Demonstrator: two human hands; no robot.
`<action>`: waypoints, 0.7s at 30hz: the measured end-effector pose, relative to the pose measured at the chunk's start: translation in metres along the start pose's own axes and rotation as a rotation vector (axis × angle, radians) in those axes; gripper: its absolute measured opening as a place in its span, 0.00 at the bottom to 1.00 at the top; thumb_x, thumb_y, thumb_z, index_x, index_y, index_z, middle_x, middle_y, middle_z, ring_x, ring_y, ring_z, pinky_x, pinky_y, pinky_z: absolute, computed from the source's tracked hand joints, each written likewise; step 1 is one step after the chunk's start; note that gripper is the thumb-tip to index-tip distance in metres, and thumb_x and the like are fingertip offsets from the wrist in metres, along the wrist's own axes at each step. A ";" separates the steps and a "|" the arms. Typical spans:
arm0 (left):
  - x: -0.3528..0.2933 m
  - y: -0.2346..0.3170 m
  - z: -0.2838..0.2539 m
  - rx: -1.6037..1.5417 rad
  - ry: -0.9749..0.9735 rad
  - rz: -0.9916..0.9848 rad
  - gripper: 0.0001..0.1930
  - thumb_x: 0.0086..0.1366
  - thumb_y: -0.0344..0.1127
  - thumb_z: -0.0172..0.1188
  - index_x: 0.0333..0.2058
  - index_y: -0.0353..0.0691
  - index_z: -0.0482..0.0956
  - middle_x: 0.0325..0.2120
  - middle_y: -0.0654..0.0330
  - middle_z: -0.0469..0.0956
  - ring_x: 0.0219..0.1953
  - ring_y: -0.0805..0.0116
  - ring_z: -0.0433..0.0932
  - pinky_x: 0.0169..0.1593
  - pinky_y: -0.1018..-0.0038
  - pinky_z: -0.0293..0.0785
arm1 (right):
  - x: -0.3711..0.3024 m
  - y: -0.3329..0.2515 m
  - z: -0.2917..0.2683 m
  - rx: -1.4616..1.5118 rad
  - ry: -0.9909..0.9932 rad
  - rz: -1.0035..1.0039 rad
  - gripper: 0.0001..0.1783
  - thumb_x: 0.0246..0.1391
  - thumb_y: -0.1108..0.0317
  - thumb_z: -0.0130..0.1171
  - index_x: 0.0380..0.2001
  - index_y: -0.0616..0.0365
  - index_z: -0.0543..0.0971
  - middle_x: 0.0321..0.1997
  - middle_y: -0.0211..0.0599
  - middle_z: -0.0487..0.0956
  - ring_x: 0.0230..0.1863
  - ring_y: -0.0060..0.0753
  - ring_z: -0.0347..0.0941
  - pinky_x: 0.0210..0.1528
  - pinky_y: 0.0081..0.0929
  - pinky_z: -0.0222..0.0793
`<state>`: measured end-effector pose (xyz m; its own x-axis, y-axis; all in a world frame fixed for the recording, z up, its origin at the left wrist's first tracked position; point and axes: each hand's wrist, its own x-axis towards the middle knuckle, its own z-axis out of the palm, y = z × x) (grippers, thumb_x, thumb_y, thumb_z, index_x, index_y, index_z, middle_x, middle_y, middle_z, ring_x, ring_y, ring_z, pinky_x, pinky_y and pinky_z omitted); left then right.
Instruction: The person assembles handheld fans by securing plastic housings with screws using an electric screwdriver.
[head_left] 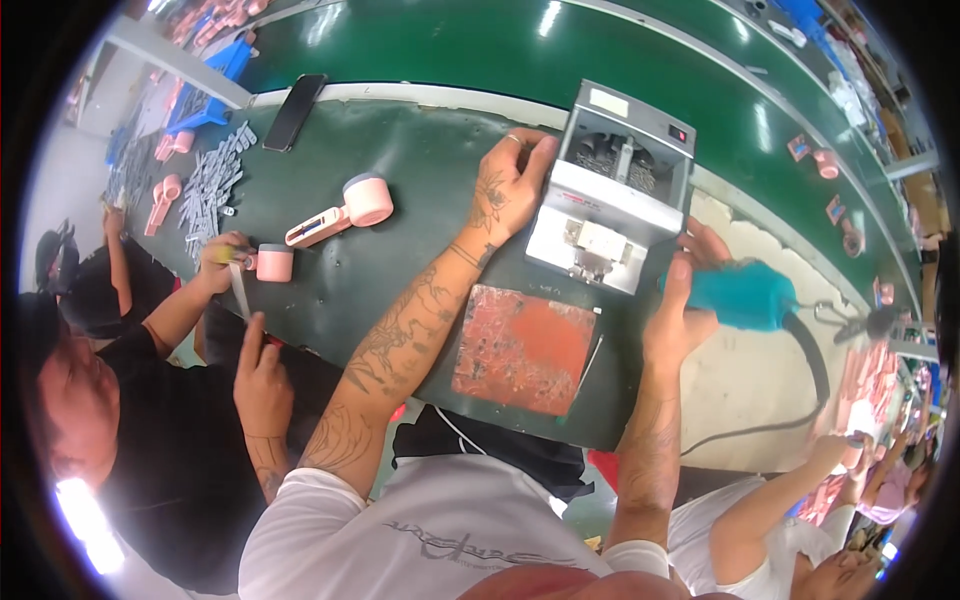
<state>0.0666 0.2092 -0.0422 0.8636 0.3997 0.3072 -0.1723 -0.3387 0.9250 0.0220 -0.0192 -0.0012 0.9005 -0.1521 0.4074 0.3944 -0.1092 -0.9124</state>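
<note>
A grey box-shaped screw feeder (600, 205) stands on the green bench in front of me, with loose screws in its open top. My left hand (512, 185) is closed against its left side, fingers bent at the upper edge. At the right side, my right hand (676, 325) grips the feeder, thumb and fingertips by its wall. A teal electric screwdriver (742, 295) with a dark cord hangs over that hand and hides part of it. Just below the feeder lies a worn red square mat (525, 350), with a thin rod (592, 362) along its right edge.
On the left lie a pink handheld fan (345, 210), a black phone (295, 112) and a pile of grey parts (212, 180). A co-worker's hand (225, 262) holds a pink piece there. Beyond the bench runs a green conveyor (450, 50). Another person (760, 520) sits at right.
</note>
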 end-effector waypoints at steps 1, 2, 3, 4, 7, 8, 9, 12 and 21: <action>0.000 0.002 0.002 -0.021 0.006 -0.004 0.14 0.73 0.43 0.60 0.41 0.35 0.83 0.26 0.56 0.82 0.27 0.67 0.79 0.35 0.70 0.75 | 0.000 0.002 -0.001 0.001 -0.007 -0.024 0.32 0.61 0.56 0.65 0.60 0.69 0.73 0.59 0.48 0.79 0.56 0.38 0.76 0.58 0.34 0.69; 0.001 0.004 0.001 0.032 -0.005 0.003 0.14 0.72 0.43 0.60 0.40 0.35 0.83 0.26 0.56 0.81 0.27 0.66 0.78 0.35 0.69 0.75 | -0.001 0.004 -0.001 -0.003 -0.002 -0.024 0.33 0.61 0.56 0.65 0.60 0.69 0.72 0.59 0.49 0.79 0.57 0.39 0.75 0.58 0.35 0.69; 0.001 0.005 0.002 0.027 0.011 0.008 0.14 0.72 0.43 0.61 0.40 0.35 0.83 0.27 0.54 0.81 0.27 0.65 0.79 0.36 0.69 0.76 | -0.003 0.005 -0.001 -0.004 0.003 -0.024 0.33 0.61 0.56 0.65 0.61 0.69 0.71 0.60 0.50 0.79 0.57 0.39 0.75 0.59 0.35 0.69; 0.002 0.005 0.001 0.035 0.008 0.007 0.15 0.72 0.43 0.60 0.40 0.35 0.83 0.29 0.54 0.81 0.28 0.64 0.79 0.37 0.68 0.76 | -0.003 0.007 0.000 0.002 0.000 -0.030 0.35 0.61 0.55 0.65 0.62 0.70 0.70 0.60 0.51 0.79 0.57 0.40 0.75 0.59 0.35 0.69; 0.002 0.009 0.000 0.029 -0.004 -0.008 0.15 0.72 0.44 0.60 0.41 0.35 0.83 0.32 0.53 0.82 0.31 0.63 0.80 0.39 0.68 0.76 | -0.005 0.008 0.000 -0.006 -0.009 -0.030 0.35 0.61 0.54 0.65 0.61 0.71 0.70 0.60 0.51 0.79 0.57 0.40 0.75 0.59 0.35 0.69; 0.002 0.011 0.001 0.028 0.002 0.007 0.15 0.72 0.44 0.60 0.41 0.36 0.83 0.32 0.53 0.82 0.31 0.63 0.80 0.39 0.68 0.77 | -0.005 0.008 -0.001 -0.003 -0.012 -0.036 0.35 0.61 0.54 0.65 0.61 0.71 0.70 0.60 0.51 0.79 0.56 0.38 0.75 0.58 0.35 0.69; 0.001 0.015 0.001 0.028 -0.007 -0.021 0.15 0.72 0.44 0.60 0.41 0.35 0.83 0.31 0.53 0.82 0.31 0.63 0.80 0.39 0.68 0.77 | -0.005 0.007 -0.002 0.004 -0.017 -0.040 0.35 0.61 0.54 0.65 0.61 0.71 0.70 0.60 0.51 0.79 0.56 0.38 0.75 0.58 0.35 0.69; -0.001 0.016 0.001 0.040 -0.029 -0.054 0.14 0.72 0.43 0.60 0.40 0.35 0.82 0.31 0.53 0.82 0.30 0.63 0.80 0.39 0.68 0.77 | -0.005 0.006 -0.003 -0.012 -0.011 -0.032 0.36 0.63 0.52 0.63 0.62 0.72 0.70 0.58 0.49 0.78 0.56 0.38 0.74 0.61 0.36 0.69; -0.003 0.006 -0.001 -0.007 -0.026 -0.025 0.15 0.69 0.45 0.61 0.40 0.37 0.83 0.35 0.51 0.82 0.35 0.54 0.82 0.43 0.63 0.78 | -0.009 0.002 0.003 -0.061 0.030 -0.015 0.35 0.64 0.53 0.63 0.60 0.75 0.71 0.51 0.48 0.79 0.51 0.37 0.76 0.54 0.33 0.71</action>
<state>0.0627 0.2074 -0.0374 0.8799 0.3856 0.2777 -0.1535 -0.3224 0.9341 0.0153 -0.0150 -0.0071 0.8882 -0.1796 0.4229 0.3951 -0.1711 -0.9025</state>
